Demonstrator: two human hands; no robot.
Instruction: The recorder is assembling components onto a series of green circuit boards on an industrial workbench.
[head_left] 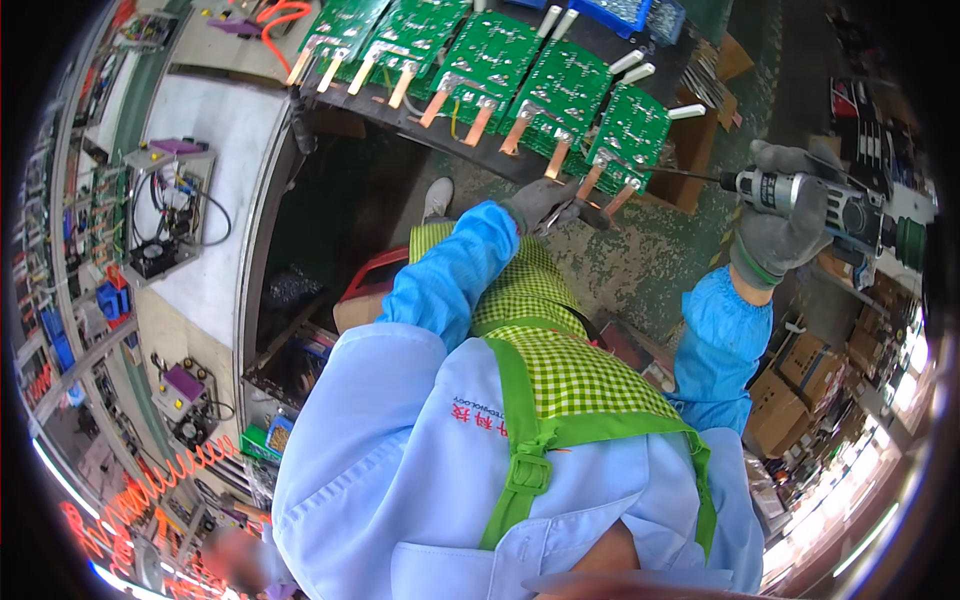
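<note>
My right hand (785, 225), in a grey glove, is wrapped round a silver and black power drill (768, 190). Its long thin bit points left, to the lower edge of the nearest green circuit board (628, 130). Two copper strips (590, 181) stick out from that board toward me. My left hand (540, 207), gloved too, is closed just below these strips. Something dark with thin shiny edges shows at its fingertips, but I cannot make out what it is. Further boards (560, 92) stand to the left in a row, with copper strips on their near edges.
White sticks (632, 68) jut out beside the boards, and a blue bin (615, 12) of small parts sits behind. Cardboard (690, 165) lies right of the bench. A pale worktable (215, 150) with wired devices, orange coiled hoses (190, 468) and a blurred person (235, 555) are at left.
</note>
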